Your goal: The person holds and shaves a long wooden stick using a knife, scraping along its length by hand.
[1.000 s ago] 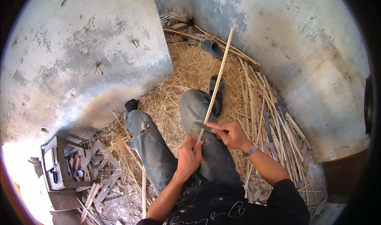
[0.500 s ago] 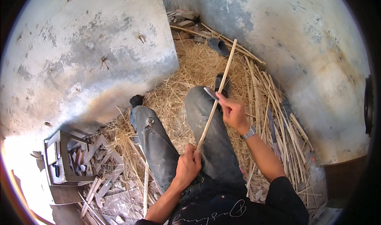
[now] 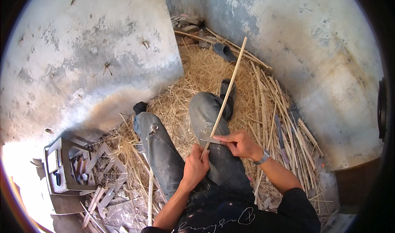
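Note:
A long, pale strip of wood or bamboo (image 3: pixel 230 87) slants from my lap up and to the right, over my right thigh. My left hand (image 3: pixel 195 167) is closed round its lower end. In my right hand (image 3: pixel 242 143) is a knife, its flat grey blade (image 3: pixel 210 139) lying across the strip just above my left fingers. The knife's handle is hidden inside my right fist.
Straw-like shavings (image 3: pixel 177 101) cover the floor between and beyond my legs. A pile of long strips (image 3: pixel 284 122) lies at the right along the wall. A loose shoe (image 3: pixel 224 51) is at the far end; a broken wooden frame (image 3: pixel 61 167) stands at the left among scraps.
My right hand has drawn the knife down along the strip, from about its middle to near my left hand. The left hand keeps its grip in nearly the same place.

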